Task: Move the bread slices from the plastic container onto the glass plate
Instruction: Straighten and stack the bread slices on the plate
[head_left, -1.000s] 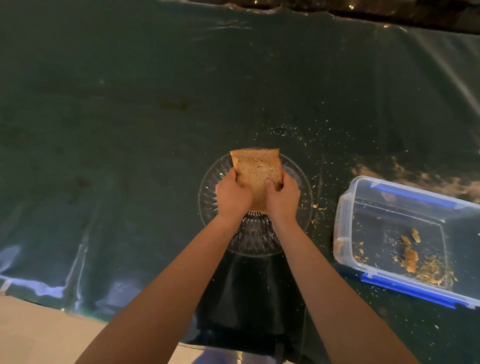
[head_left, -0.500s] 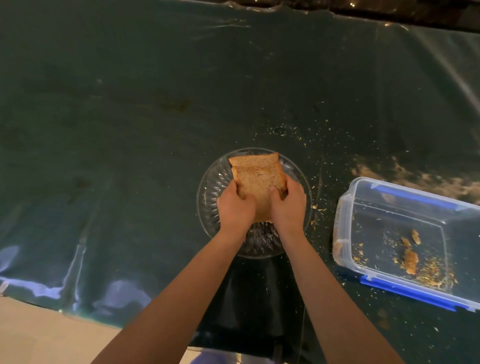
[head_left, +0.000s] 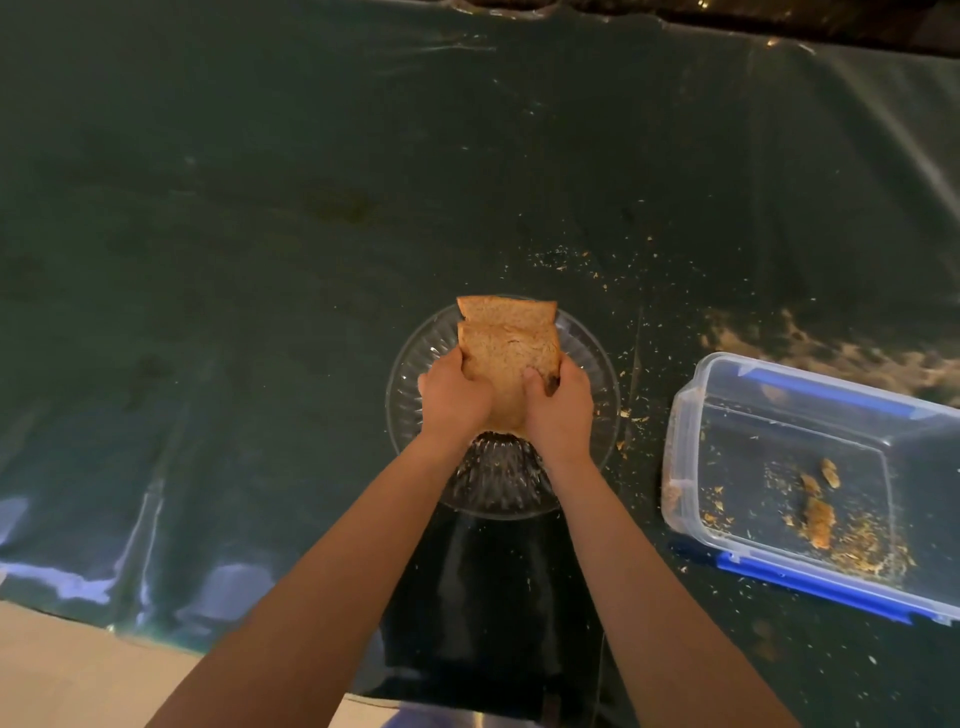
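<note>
Brown bread slices are stacked over the round glass plate in the middle of the table. The lower slice sticks out at the far side. My left hand grips the stack's left edge and my right hand grips its right edge, thumbs on top. Whether the stack rests on the plate or hangs just above it I cannot tell. The clear plastic container with blue clips lies to the right and holds only crumbs and a few crust bits.
A dark green plastic sheet covers the table. Crumbs are scattered beyond and right of the plate. The table's near edge and pale floor show at lower left.
The slices have slid apart, so a second slice now shows behind the top one. Both hands have moved slightly nearer and lower over the plate with the stack.
</note>
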